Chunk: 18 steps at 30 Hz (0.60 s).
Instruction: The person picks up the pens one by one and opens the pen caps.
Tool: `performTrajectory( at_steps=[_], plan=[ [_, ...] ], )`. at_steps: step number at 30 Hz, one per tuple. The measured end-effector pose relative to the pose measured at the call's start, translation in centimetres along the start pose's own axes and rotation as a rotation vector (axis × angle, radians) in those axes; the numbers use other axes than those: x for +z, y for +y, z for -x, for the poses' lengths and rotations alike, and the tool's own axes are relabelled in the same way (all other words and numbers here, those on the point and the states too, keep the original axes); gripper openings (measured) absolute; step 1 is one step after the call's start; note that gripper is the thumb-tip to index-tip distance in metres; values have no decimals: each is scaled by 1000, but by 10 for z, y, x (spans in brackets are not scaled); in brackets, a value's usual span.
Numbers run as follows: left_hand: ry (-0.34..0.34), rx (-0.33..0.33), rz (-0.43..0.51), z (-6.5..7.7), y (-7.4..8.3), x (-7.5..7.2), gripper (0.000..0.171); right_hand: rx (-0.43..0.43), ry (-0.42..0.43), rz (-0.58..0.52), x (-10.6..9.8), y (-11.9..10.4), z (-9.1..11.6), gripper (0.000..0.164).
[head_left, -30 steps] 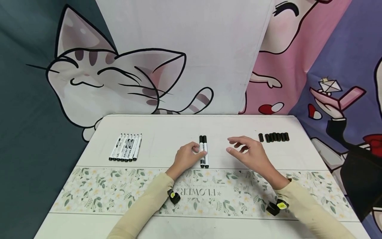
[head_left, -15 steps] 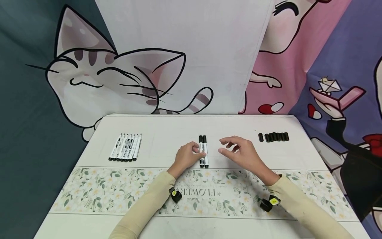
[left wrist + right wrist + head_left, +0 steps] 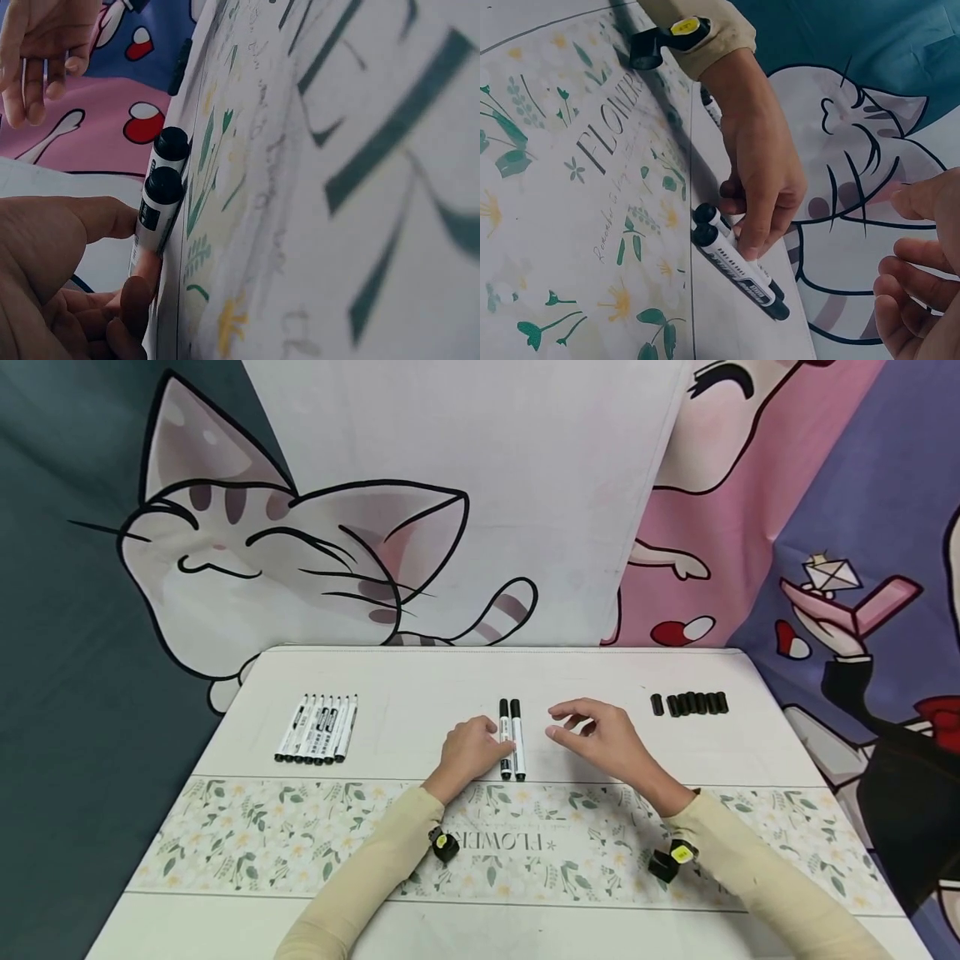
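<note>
Two capped white markers with black caps lie side by side at the middle of the table, a narrow gap between them. My left hand (image 3: 468, 750) pinches the left marker (image 3: 505, 727) between thumb and fingers, its thumb across the barrel. The right marker (image 3: 517, 731) lies just beside the thumb. In the left wrist view the black ends of both markers show, the held marker (image 3: 159, 202) nearer. My right hand (image 3: 598, 735) hovers to the right of the pair, fingers loosely curved and apart, holding nothing.
Several uncapped white markers (image 3: 318, 731) lie in a row at the left of the table. Several black caps (image 3: 697, 703) stand together at the back right, with one cap (image 3: 657, 704) a little apart. A flowered strip (image 3: 300, 835) crosses the table nearer the body.
My right hand has moved left towards the two markers. The gap between the markers has widened slightly, the held one shifting left. My left hand otherwise stays in place.
</note>
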State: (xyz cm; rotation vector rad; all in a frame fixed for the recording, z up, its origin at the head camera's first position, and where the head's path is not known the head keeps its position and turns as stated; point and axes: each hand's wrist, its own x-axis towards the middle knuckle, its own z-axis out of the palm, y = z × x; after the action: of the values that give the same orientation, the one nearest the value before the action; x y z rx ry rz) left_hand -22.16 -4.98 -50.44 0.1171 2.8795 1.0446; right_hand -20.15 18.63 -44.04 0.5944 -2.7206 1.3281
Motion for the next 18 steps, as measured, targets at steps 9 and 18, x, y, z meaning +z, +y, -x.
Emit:
performTrajectory(
  at_steps=[9, 18],
  plan=[
    [13, -41, 1, 2, 0, -5, 37, 9, -2, -14, 0, 4, -4, 28],
    [7, 37, 95, 11, -6, -20, 14, -3, 6, -3, 1, 6, -11, 28]
  ],
)
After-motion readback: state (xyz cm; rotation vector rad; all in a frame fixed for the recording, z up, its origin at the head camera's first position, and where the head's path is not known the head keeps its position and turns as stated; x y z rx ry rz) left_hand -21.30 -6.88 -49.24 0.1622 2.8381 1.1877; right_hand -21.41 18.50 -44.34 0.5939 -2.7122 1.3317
